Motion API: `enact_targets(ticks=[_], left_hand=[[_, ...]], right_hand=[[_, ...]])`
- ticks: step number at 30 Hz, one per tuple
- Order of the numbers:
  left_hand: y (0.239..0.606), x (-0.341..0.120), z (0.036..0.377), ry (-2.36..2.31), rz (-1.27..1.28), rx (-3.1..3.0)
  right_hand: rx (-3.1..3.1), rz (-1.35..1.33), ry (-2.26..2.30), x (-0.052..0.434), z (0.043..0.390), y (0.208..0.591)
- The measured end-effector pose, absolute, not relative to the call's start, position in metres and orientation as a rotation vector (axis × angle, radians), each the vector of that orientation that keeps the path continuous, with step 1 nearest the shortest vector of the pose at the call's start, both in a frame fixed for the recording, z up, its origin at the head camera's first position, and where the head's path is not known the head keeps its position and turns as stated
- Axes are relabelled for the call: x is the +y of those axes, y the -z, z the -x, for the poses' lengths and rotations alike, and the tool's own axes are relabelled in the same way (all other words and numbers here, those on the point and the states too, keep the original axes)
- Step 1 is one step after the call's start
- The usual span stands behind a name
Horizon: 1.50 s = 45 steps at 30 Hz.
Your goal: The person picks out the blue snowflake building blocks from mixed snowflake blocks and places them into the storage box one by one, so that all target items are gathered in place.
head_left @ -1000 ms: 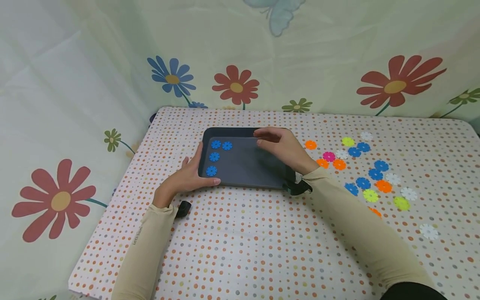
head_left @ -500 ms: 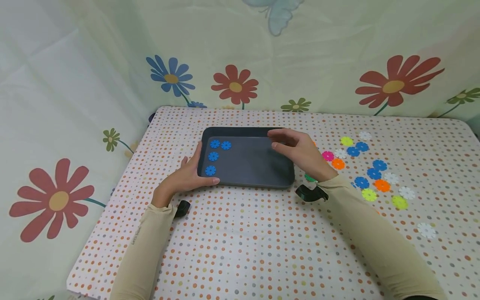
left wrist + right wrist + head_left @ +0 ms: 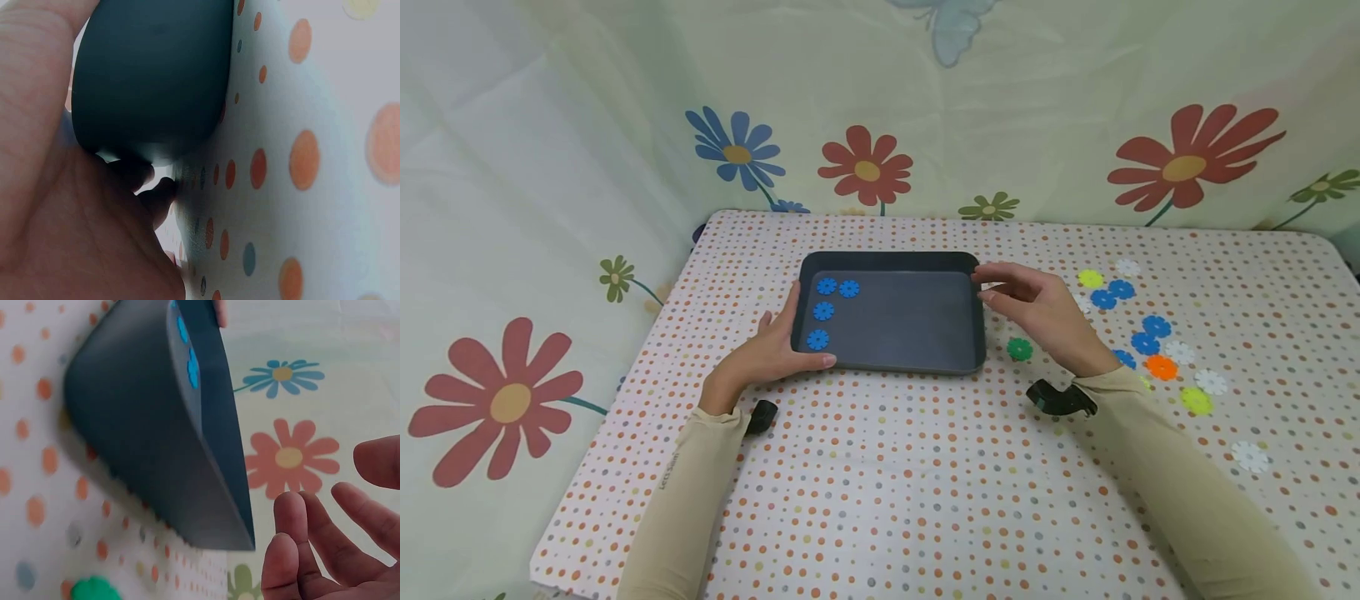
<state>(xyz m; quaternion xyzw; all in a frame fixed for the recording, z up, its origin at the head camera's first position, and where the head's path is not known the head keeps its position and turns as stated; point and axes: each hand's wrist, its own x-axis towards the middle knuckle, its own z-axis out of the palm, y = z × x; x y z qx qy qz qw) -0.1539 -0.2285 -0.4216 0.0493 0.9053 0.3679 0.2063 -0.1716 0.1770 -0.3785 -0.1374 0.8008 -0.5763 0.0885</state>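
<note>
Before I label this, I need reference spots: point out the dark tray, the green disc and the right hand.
Dark tray [image 3: 902, 323], head view, on its bare floor.
Green disc [image 3: 1019, 349], head view, near its centre.
Right hand [image 3: 1056, 318], head view, behind the thumb.

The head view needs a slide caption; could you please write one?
A left hand holds a dark tray containing four blue discs, the right hand near its right edge.

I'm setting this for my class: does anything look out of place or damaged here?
Nothing looks damaged. The green disc stands out mildly: it lies alone beside the tray, apart from the other loose discs in view, and no other green one shows.
</note>
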Motion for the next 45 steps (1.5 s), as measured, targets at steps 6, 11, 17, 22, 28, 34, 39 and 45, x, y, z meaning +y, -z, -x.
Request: enact_targets(ticks=[6,11,17,22,28,34,39,45], left_hand=[[0.422,-0.23,0.153,-1.022,-0.141,2.523],[0.422,-0.231,0.153,-1.027,-0.144,2.526],[0.421,-0.231,0.154,-1.031,-0.158,2.526],[0.421,-0.23,0.154,-1.019,-0.159,2.53],[0.423,-0.23,0.154,-1.005,-0.149,2.534],[0.423,-0.23,0.154,-1.008,-0.152,2.535],[0.421,-0.23,0.155,-1.006,-0.154,2.532],[0.422,-0.23,0.155,-1.003,-0.149,2.527]], right_hand=[[2.462,0.384,1.636,0.193,0.165,0.382],[2.495,0.381,1.601,0.208,0.16,0.384],[2.602,0.328,1.521,0.224,0.155,0.391],[2.624,0.278,1.505,0.236,0.15,0.394],[2.64,0.26,1.454,0.248,0.144,0.393],[2.68,0.21,1.361,0.258,0.138,0.391],[2.702,0.201,1.3,0.271,0.135,0.393],[2.759,0.177,1.202,0.282,0.132,0.398]])
